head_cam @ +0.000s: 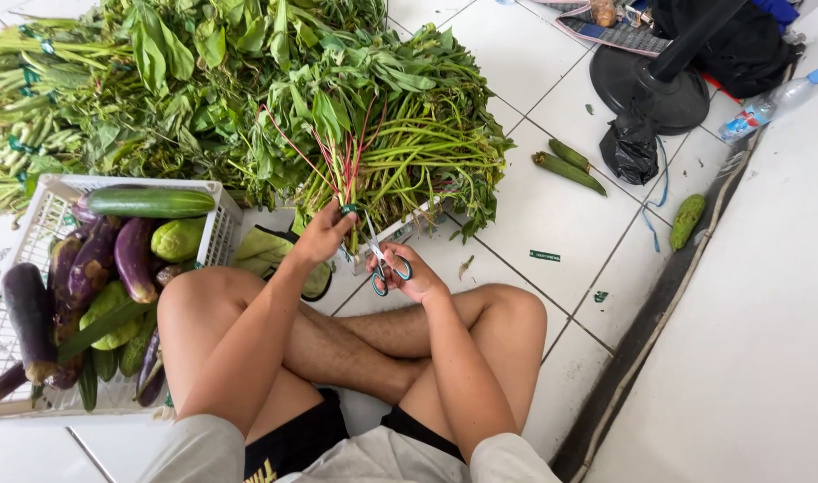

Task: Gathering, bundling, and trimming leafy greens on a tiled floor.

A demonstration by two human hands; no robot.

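Fingers of the left hand clenched around the stems of a bunch of red-stemmed leafy greens, just above the green band at its base. Fingers of the right hand threaded through the green handles of a pair of scissors, gripping them, blades pointing up at the bunch's cut ends, touching or nearly so; too small to tell. Both hands low over the white tiled floor, in front of crossed bare legs.

Behind the bunch, a wide heap of green-stemmed leafy vegetables across the floor. To the left, a white plastic crate holding purple aubergines, a long cucumber across the top and pale green chayotes. To the right, well apart, two ridged gourds on the tiles, a bitter gourd near the wall edge, a black fan base, a crumpled black bag and a plastic water bottle.
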